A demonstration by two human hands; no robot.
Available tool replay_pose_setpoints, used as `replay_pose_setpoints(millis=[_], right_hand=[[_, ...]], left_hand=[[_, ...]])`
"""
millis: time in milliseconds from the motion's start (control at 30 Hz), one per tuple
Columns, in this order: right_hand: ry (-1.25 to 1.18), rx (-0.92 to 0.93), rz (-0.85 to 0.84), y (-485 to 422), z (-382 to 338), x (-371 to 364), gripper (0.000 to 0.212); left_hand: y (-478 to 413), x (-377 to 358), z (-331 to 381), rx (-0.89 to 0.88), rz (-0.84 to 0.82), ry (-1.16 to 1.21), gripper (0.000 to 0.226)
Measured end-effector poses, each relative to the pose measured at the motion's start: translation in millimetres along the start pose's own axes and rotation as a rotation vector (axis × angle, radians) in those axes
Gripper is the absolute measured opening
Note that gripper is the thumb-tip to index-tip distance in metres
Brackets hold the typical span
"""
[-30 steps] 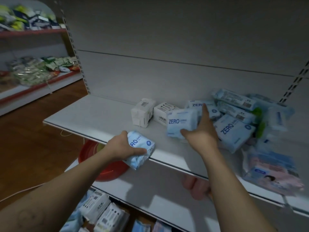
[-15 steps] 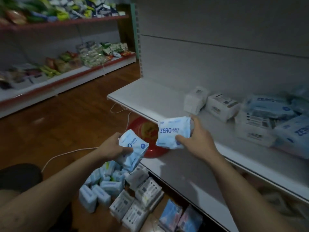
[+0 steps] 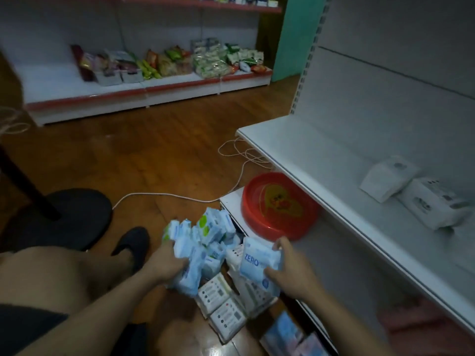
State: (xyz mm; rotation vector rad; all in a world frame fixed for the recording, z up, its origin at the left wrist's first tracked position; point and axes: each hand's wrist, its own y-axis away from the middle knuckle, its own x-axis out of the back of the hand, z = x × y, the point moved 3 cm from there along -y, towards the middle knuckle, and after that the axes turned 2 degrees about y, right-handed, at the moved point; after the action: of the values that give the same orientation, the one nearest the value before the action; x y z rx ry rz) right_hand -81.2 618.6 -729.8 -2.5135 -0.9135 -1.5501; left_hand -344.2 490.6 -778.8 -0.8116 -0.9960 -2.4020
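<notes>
we have come down from the shelf (image 3: 321,160) to the floor (image 3: 154,150). a second ago the left pack lay on the shelf's front edge under our left hand, and the right hand was lifting the zero pack off the heap further along. half a second ago both packs hung in the air just off that edge, above the basin. now both are low, well below the shelf's front edge and near the floor.

the left hand (image 3: 168,263) has its fingers curled round the left pack (image 3: 189,276), which hangs tilted and touches the pile (image 3: 210,227) of blue and green packs on the floor. the right hand (image 3: 290,273) pinches the zero pack (image 3: 258,264), thumb on its top right corner and fingers underneath. that pack is held over the boxes (image 3: 223,304) stacked on the floor, just off the front left corner of the lower shelf (image 3: 321,265). the two packs are near each other but apart.

the basin (image 3: 280,206) sits at the left end of the lower shelf, partly under the shelf above. two white packs (image 3: 385,178) remain on the shelf near its back panel, touching. the heap we took from is out of view. a cord (image 3: 180,196) runs over the floor behind the pile, and our shoe (image 3: 133,242) is just left of it.
</notes>
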Motion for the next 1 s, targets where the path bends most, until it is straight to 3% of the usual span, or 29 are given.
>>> replay_pose_setpoints(millis=[67,233,333,467,667,800,900,1000], right_hand=[[0.08,-0.004,-0.111,-9.5,-5.8,-30.2,0.043],[0.031,-0.098,-0.29,-36.9,-26.7,-99.6,0.047],[-0.084,-0.173,-0.29,-54.6,-38.4,-138.4,0.046],[-0.08,-0.205,-0.295,-81.8,-55.7,-175.8,0.045],[-0.112,-0.215,-0.222,-139.5,-67.2,-200.8,0.038],[-0.167,-0.247,-0.226,-169.3,-68.9,-217.7,0.039],[-0.238,-0.305,-0.182,-186.2,-67.1,-228.7,0.063],[-0.259,-0.295,-0.156,-187.6,-50.5,-248.3,0.084]], left_hand=[[3.1,-15.1,-35.4,0.093,-0.001,-0.058,0.048],[-27.0,-47.5,-85.0,0.215,0.02,-0.025,0.071],[-46.0,-42.8,-91.2,0.224,-0.014,0.01,0.054],[-85.7,-26.9,-102.4,0.301,0.174,0.134,0.061],[-162.4,-6.2,-96.7,0.179,0.339,0.311,0.035],[-207.0,-17.1,-91.4,0.126,0.275,0.4,0.025],[-228.9,-33.4,-111.2,0.158,0.167,0.396,0.03],[-236.4,-41.2,-141.2,0.255,0.165,0.366,0.03]])
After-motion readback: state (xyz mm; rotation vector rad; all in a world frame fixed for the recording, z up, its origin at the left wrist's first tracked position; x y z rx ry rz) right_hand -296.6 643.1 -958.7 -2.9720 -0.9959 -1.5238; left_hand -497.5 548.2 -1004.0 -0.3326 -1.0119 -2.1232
